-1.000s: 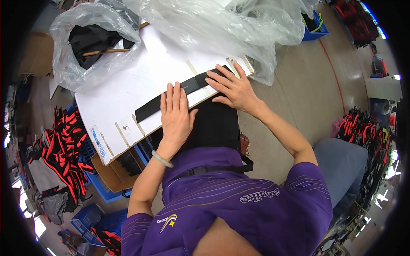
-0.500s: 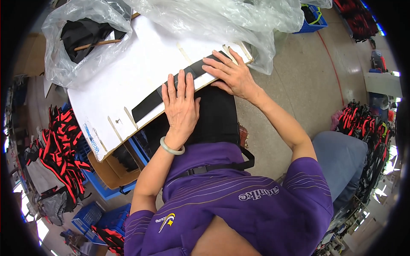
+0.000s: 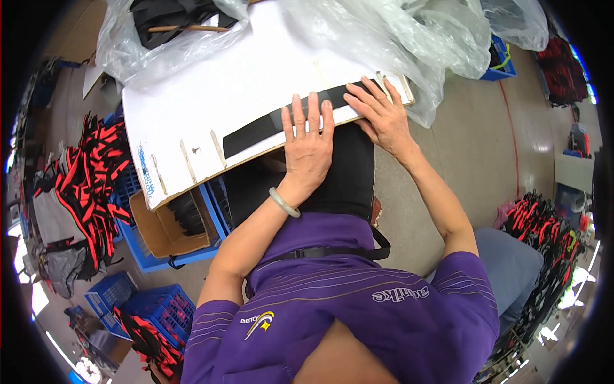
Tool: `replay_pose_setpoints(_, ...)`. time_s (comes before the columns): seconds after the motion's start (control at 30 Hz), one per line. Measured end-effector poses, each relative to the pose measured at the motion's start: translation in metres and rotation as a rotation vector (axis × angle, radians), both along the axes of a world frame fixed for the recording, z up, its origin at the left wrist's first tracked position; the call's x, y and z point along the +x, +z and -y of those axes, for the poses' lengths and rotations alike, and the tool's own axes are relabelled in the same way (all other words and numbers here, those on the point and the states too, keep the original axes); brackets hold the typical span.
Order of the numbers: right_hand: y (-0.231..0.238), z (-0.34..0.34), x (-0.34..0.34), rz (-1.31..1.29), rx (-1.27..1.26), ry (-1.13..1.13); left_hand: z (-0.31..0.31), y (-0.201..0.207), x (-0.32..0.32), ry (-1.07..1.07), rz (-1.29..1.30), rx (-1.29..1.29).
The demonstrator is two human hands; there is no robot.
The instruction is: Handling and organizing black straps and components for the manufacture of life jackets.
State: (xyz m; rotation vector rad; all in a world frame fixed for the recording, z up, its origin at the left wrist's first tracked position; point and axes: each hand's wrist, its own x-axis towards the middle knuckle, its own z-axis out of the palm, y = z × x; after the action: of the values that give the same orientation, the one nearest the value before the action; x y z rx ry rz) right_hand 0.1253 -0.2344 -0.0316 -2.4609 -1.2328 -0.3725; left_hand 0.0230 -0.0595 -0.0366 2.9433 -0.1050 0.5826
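A long flat black strip lies along the near edge of a white board. My left hand rests flat with stretched fingers across the middle of this strip. Near the strip's right end, my right hand lies with its fingers spread over it, and its thumb is by the board's edge. Neither hand is closed round anything. My fingers hide parts of the strip. A pale bangle is on my left wrist.
Clear plastic bags cover the board's far side; one holds black pieces and a thin wooden stick. Below the board's left corner, a cardboard box sits in a blue crate. Red-and-black straps are piled at left.
The view has turned and shifted, so the board sits higher and further right in it. Both hands stay spread on the strip, which keeps its place on the board.
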Motion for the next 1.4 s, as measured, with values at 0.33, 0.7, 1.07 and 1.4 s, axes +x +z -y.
replay_pose_setpoints(0.33,0.000,-0.001,-0.002,0.026,0.002,-0.011,-0.003,0.000,-0.002,-0.023,0.004,-0.016)
replay_pose_setpoints(0.7,-0.004,0.000,-0.002,0.050,0.064,-0.019,-0.004,0.000,-0.001,-0.066,0.017,-0.025)
replay_pose_setpoints(1.07,0.019,0.032,0.022,-0.652,0.666,-0.156,-0.003,0.001,-0.002,-0.046,-0.064,0.032)
replay_pose_setpoints(1.4,0.047,0.037,0.068,-0.750,0.437,-0.235,-0.004,-0.001,-0.001,-0.057,-0.051,0.051)
